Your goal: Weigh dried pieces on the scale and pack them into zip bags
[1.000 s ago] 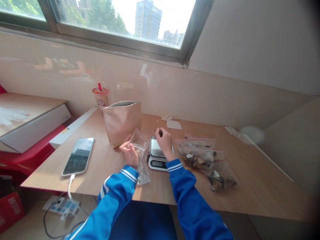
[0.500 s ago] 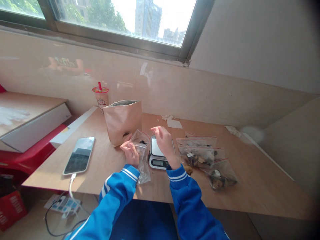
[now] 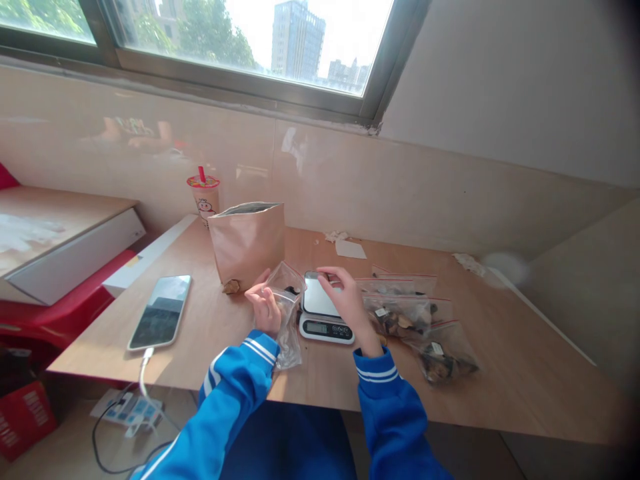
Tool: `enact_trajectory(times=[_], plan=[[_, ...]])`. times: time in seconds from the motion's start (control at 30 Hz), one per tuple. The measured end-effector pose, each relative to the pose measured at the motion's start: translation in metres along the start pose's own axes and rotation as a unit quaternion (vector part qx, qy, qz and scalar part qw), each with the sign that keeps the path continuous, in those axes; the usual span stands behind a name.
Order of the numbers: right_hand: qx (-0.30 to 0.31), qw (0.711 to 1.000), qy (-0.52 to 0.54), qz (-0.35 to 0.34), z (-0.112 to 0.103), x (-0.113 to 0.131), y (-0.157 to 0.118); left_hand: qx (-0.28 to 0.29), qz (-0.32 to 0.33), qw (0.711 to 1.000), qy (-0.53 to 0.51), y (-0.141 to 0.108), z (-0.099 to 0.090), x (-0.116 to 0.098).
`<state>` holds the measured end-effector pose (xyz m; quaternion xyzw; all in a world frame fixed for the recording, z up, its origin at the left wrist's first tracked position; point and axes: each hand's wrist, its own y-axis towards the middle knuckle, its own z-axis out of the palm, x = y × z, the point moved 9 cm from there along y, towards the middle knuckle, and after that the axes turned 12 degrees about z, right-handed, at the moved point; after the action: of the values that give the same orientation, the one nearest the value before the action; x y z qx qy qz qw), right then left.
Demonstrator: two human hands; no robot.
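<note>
My left hand [image 3: 265,308] is closed on a clear zip bag [image 3: 289,333], whose mouth stands partly open with a dark dried piece [image 3: 291,291] near it. The lower part of the bag looks crumpled and hangs towards the table's front. Over the pan of a small digital scale [image 3: 326,328], my right hand [image 3: 345,300] has thumb and finger brought together; a small dark spot shows at the fingertips, too small to name. A brown dried piece [image 3: 231,287] lies at the foot of the upright brown paper bag [image 3: 247,243].
Several filled zip bags [image 3: 400,317] lie right of the scale. A phone [image 3: 161,312] on a charging cable [image 3: 145,367] rests at the left. A drink cup [image 3: 205,200] stands behind the paper bag. White paper [image 3: 351,249] lies near the wall.
My right hand has drawn slightly right and down, uncovering more of the scale. A dark piece seen by my left fingers is gone from there; a brown piece now lies by the paper bag.
</note>
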<state>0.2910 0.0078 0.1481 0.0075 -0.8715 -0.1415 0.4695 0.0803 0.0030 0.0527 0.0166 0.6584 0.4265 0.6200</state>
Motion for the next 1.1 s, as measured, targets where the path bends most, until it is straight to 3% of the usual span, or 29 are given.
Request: enact_trajectory(times=[0.1,0.17,0.27,0.37,0.43,0.57,0.7,0.8,0.87,0.9,1.0,1.1], plan=[[0.058,0.996,0.031,-0.055,0.014,0.049,0.003,0.015,0.003,1.000,-0.027,0.001,0.004,-0.003],[0.061,0.996,0.027,-0.062,0.018,0.054,0.001,-0.005,-0.004,1.000,-0.021,0.003,0.000,0.000],[0.047,0.997,-0.052,-0.023,0.029,0.022,-0.009,-0.064,-0.023,0.997,0.025,0.006,-0.012,0.007],[0.116,0.971,-0.204,-0.037,0.062,-0.011,-0.028,-0.072,-0.028,0.997,0.030,0.009,-0.013,0.010],[0.155,0.946,-0.275,-0.074,0.083,-0.021,-0.040,-0.068,-0.021,0.997,0.025,0.010,-0.012,0.008],[0.143,0.924,-0.341,-0.103,0.098,-0.021,-0.043,-0.069,-0.007,0.997,0.022,0.010,-0.013,0.002],[0.104,0.946,-0.296,-0.080,0.085,-0.015,-0.031,-0.077,-0.006,0.997,0.017,0.010,-0.014,0.001],[-0.021,0.987,-0.155,-0.034,0.044,0.005,-0.015,-0.078,-0.019,0.997,0.011,0.010,-0.013,0.003],[-0.096,0.994,-0.051,-0.026,0.018,0.027,-0.008,-0.073,-0.029,0.997,0.006,0.010,-0.011,0.004],[-0.097,0.994,-0.018,-0.036,0.014,0.040,-0.004,-0.070,-0.032,0.997,0.005,0.010,-0.011,0.004],[-0.008,0.997,0.008,-0.078,0.027,0.071,0.003,-0.061,-0.040,0.997,-0.002,0.011,-0.009,0.005],[-0.004,0.997,0.061,-0.040,0.034,0.053,0.006,-0.059,-0.045,0.997,-0.003,0.010,-0.009,0.005]])
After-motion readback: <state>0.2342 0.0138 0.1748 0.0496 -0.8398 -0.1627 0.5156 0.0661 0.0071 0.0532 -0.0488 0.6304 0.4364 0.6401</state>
